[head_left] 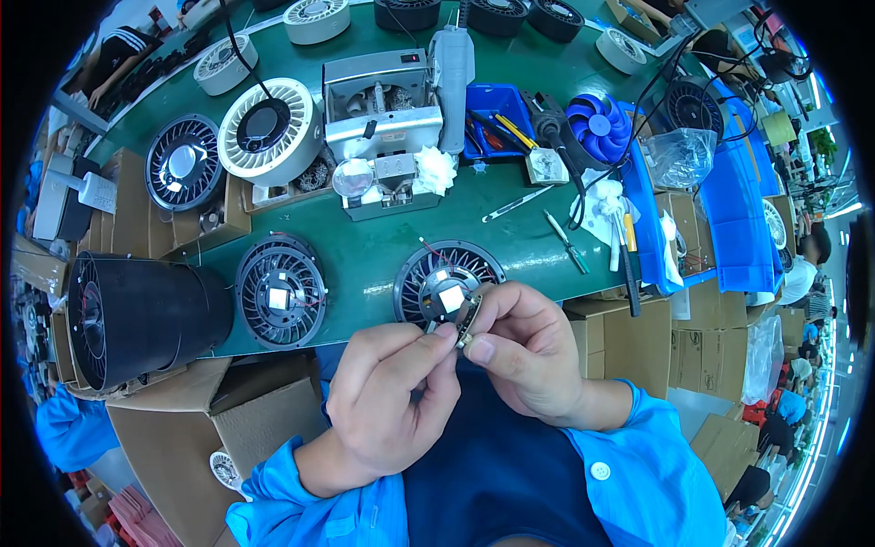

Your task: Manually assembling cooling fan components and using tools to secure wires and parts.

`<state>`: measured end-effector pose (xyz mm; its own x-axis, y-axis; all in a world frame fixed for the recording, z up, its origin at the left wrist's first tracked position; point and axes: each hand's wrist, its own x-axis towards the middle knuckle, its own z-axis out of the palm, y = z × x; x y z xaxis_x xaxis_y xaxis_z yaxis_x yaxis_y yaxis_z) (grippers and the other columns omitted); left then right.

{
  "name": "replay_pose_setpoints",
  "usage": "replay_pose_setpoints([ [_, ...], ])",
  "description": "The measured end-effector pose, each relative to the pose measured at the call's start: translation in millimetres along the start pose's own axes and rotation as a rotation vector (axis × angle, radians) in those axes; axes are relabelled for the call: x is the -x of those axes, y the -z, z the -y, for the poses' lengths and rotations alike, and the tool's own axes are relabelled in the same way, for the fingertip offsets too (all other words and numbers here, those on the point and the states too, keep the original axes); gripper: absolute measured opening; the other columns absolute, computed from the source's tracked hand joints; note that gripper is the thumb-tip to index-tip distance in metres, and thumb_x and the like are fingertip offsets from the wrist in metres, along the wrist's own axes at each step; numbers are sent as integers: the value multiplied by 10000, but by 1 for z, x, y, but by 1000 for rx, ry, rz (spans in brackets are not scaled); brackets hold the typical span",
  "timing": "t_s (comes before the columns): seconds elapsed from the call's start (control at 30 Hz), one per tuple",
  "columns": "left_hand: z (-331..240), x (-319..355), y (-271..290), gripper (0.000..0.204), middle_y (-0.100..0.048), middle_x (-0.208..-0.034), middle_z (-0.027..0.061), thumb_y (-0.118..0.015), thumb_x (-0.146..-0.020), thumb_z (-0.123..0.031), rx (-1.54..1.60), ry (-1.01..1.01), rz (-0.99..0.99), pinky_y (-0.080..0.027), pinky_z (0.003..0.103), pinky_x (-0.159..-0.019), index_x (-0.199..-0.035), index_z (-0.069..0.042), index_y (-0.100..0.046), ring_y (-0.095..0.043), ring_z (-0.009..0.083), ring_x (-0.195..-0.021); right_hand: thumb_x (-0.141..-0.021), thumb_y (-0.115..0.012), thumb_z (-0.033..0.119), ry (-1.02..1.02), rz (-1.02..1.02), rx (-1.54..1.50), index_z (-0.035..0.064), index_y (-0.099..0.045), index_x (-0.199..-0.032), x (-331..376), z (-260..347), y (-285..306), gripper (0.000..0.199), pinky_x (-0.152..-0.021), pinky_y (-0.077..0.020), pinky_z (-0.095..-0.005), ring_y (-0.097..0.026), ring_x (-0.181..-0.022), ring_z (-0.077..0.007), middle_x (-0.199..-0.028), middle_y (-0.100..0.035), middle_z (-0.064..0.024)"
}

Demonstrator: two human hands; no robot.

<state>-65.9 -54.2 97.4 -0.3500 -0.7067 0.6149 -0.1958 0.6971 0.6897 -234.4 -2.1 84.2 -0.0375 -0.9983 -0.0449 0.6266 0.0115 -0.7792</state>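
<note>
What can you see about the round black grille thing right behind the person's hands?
The black fan grille is round, looks like dark plastic, with thin curved slats ringing a hub that carries a small pale square. It lies flat near the edge of the green table. Thin red wires show at it. The left hand and right hand cover its lower edge.

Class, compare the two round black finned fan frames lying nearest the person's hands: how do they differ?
The round black finned fan frame on the right is partly covered by the right hand; the left black fan frame lies untouched and fully visible. The right one sits at the table edge by the left hand. Both carry a pale square centre and thin wires.
</note>
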Motion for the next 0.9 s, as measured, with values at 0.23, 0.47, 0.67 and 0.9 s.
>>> replay_pose_setpoints([
  [0.23, 2, 3, 2, 352, -630, -977, 108, -745, -831, 151, 102, 68, 32, -407, 220, -509, -1151, 13, -699, -508, 66, -616, -993, -725, 9, -86, 0, -54, -3, -625, -1118, 2, -1, 5, 161, -783, -507, -222, -622, -914, -63, -1060, -685, -57],
  [0.47, 2, 6, 2, 349, -630, -979, 109, -737, -831, 154, 119, 89, 44, -405, 214, -511, -1148, 13, -701, -496, 56, -609, -985, -734, 5, -116, -4, -102, 6, -624, -1119, 1, -4, 6, 174, -780, -517, -218, -631, -906, -66, -1052, -683, -54],
  [0.67, 1, 7, 1, 347, -632, -986, 110, -732, -827, 157, 120, 98, 41, -401, 212, -508, -1142, 13, -711, -484, 49, -598, -970, -738, 22, -169, 19, -116, 33, -602, -1108, 3, -5, 13, 194, -852, -526, -287, -623, -968, -127, -1074, -628, -68],
  [0.9, 3, 9, 2, 359, -643, -983, 99, -738, -809, 159, 102, 64, 63, -387, 215, -496, -1134, 4, -728, -468, 49, -580, -954, -752, 46, -167, 13, -92, 41, -591, -1105, 1, -6, 9, 221, -884, -521, -319, -612, -990, -153, -1093, -606, -84],
])
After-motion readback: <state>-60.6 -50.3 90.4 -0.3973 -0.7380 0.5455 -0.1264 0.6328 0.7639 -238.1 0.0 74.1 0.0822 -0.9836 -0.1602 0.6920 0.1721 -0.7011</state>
